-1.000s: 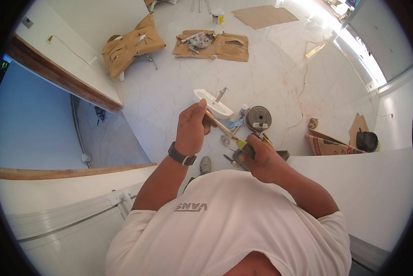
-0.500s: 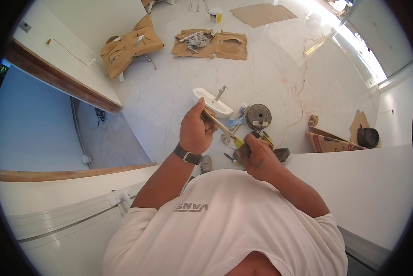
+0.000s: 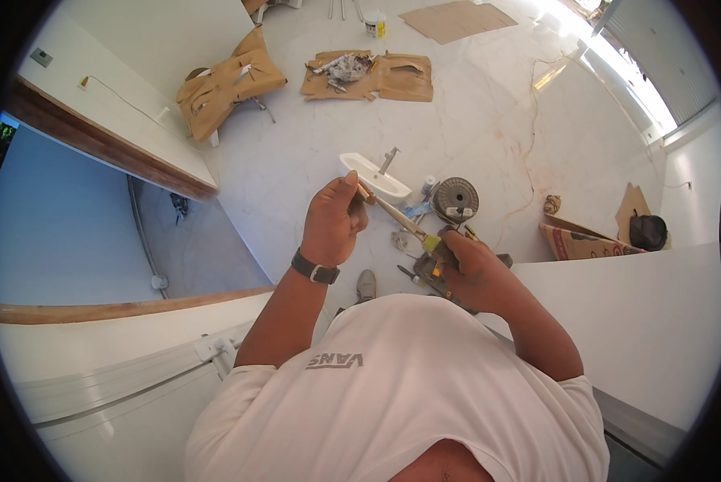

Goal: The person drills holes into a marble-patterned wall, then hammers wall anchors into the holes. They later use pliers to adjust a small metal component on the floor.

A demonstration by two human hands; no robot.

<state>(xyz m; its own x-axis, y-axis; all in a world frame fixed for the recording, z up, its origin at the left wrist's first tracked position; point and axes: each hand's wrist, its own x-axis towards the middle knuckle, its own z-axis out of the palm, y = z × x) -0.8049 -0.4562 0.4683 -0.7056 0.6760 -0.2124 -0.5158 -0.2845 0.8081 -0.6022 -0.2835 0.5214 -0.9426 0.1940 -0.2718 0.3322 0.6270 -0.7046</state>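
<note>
My right hand (image 3: 469,269) is closed around the dark handle of a long hand tool with a yellow-green collar (image 3: 431,242) and a slim, pale shaft (image 3: 399,217). The shaft slants up and left toward my left hand (image 3: 331,218), whose thumb and fingers pinch a small copper-brown piece (image 3: 364,193). That piece meets the shaft's far end; I cannot make out whether they are joined. Below both hands, on the floor, lies a small white washbasin (image 3: 376,178) with a metal tap (image 3: 389,159) at its edge.
Beside the basin sits a dark round reel (image 3: 455,201), with several tools (image 3: 425,277) nearer me. A cardboard box (image 3: 585,243) and black bag (image 3: 648,231) are at the right, behind a white ledge (image 3: 618,313). Flattened cardboard (image 3: 409,76) lies ahead; a doorway opens left.
My right hand has moved slightly right and down with the tool, and more of the shaft shows. My left hand has shifted a little left, still pinching the brown piece.
</note>
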